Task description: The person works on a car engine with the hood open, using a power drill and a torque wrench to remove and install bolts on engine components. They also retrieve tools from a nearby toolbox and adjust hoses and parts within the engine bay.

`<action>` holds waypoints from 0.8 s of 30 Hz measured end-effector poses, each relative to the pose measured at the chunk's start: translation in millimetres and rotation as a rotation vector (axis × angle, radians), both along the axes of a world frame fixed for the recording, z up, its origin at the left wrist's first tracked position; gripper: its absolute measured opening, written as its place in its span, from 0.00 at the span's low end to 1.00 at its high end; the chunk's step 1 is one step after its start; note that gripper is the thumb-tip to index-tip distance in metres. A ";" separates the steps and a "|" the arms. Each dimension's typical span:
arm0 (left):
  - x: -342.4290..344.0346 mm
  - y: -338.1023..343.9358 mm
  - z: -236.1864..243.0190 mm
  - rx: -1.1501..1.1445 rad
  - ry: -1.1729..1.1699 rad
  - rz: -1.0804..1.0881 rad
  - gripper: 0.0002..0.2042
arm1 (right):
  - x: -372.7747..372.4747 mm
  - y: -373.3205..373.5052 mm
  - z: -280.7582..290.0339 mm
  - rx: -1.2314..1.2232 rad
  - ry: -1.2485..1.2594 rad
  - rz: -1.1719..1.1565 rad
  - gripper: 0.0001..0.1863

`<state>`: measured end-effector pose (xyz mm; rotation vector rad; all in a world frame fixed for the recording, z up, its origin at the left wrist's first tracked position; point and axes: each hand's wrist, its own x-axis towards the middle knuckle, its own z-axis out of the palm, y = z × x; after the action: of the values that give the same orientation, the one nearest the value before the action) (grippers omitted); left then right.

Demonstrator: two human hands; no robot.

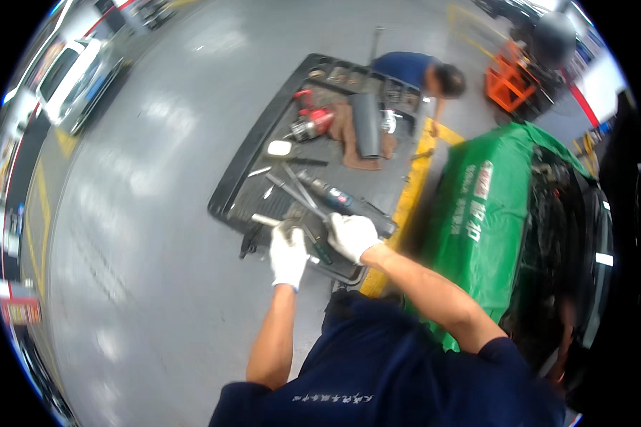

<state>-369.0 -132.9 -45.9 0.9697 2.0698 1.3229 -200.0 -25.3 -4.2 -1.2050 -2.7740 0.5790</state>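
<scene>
My right hand (352,235), in a white glove, is closed around the near end of a slim metal bar (297,193). A second thin rod runs close beside that bar, and I cannot tell if it is held too. My left hand (289,255), also gloved, is over the near edge of a black tool tray (253,156). Its fingers are curled down at a dark thing I cannot make out, next to a pale stick-like handle (265,220). Between the hands lies a screwdriver-like tool with a dark green handle (322,250). A dark cordless tool (338,199) rests beyond my right hand.
Farther up the tray are a red power tool (313,124), a brown cloth (345,135) and a grey box-like piece (366,124). Behind the tray a person (413,70) bends down. A green cover (470,220) drapes the car at right. An orange stand (509,80) is farther back.
</scene>
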 end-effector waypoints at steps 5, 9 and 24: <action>-23.0 23.1 48.3 0.272 -1.216 0.181 0.17 | 1.0 -32.5 78.0 -0.523 0.233 -0.138 0.24; -80.1 33.6 35.7 0.569 -1.173 0.098 0.16 | 14.7 -66.2 108.3 -0.654 0.254 -0.042 0.22; -123.9 61.3 97.1 0.703 -1.048 0.165 0.13 | 47.3 -96.3 128.6 -0.350 0.300 -0.060 0.16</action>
<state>-492.9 -71.6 51.1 0.1798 0.8974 2.0903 -152.7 -121.7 124.5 -1.1358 -2.4431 1.1700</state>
